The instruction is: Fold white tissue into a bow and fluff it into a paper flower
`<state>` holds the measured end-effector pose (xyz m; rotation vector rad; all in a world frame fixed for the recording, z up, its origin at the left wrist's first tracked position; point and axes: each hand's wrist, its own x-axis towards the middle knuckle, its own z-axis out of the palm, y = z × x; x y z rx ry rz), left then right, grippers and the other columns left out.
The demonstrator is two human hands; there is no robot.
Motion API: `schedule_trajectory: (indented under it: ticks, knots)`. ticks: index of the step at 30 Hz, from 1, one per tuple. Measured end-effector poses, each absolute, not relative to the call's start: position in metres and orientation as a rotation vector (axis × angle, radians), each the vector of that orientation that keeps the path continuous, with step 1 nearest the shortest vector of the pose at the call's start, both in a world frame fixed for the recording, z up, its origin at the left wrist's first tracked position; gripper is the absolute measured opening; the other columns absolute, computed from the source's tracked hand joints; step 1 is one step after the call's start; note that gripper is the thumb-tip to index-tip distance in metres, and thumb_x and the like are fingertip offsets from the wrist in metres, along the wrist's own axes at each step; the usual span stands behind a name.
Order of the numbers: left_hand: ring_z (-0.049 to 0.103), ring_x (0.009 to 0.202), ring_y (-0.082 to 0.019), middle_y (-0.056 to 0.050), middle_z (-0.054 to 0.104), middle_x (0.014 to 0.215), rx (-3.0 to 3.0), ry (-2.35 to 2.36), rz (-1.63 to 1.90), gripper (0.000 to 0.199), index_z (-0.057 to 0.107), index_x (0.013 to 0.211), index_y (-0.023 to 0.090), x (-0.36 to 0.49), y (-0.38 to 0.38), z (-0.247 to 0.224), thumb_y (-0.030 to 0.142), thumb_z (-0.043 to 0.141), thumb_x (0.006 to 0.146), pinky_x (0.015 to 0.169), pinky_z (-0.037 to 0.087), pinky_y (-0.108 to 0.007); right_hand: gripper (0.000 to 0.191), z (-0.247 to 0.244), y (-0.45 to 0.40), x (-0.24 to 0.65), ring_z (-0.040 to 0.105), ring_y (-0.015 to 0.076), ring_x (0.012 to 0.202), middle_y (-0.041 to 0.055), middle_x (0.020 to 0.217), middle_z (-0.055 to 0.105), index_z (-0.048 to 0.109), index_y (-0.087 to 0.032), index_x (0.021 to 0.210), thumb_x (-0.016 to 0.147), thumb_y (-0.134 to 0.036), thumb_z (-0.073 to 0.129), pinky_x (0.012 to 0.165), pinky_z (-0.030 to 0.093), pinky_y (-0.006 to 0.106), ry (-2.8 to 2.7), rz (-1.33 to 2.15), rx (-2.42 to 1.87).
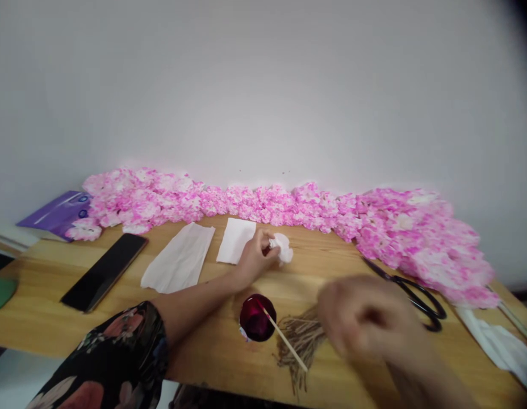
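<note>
My left hand (255,255) is closed, its thumb and fingers pinching a white paper flower (282,249) just above the table. Blurred by motion, my right hand (361,318) is over the right side of the table with its fingers curled; whatever they hold, if anything, does not show. Between the hands stands a small cup of dark magenta liquid (255,326), a thin wooden stick (289,343) leaning out over its rim. A bundle of thin brown twigs (301,335) lies beside the cup, partly behind my right hand. White paper (235,241) lies behind my left hand.
Pink and white paper flowers (263,204) are heaped along the wall. Black-handled scissors (410,289) lie at the right, near white tissue (502,346). At the left are a phone (104,272), a sheet of white tissue paper (178,258) and a purple packet (61,216).
</note>
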<state>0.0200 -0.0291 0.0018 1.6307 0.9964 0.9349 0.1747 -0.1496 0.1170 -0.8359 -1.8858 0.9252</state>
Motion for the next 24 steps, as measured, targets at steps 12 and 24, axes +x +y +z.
schedule_trajectory:
  ticks: [12,24]
  knots:
    - [0.062,0.062,-0.012,0.004,0.063,0.071,1.695,0.911,0.927,0.019,0.044,0.086,0.021,0.018,-0.031,-0.005,0.032,0.059,0.080,0.057,0.044,-0.021,0.022,0.035,-0.085,0.188,0.068,0.0175,0.091,0.0032,0.100,0.073,0.062,-0.023,0.108,0.088,-0.019,0.054,0.077,0.051,0.029,-1.728,0.592,-1.409]
    - [0.062,0.064,-0.012,0.001,0.066,0.076,1.758,0.844,0.966,0.011,0.059,0.087,0.019,0.017,-0.029,-0.007,0.028,0.056,0.083,0.061,0.047,-0.021,0.015,0.032,-0.085,0.189,0.064,0.0173,0.082,0.0050,0.091,0.070,0.068,-0.021,0.097,0.089,-0.022,0.056,0.072,0.045,0.027,-1.947,0.277,-1.407]
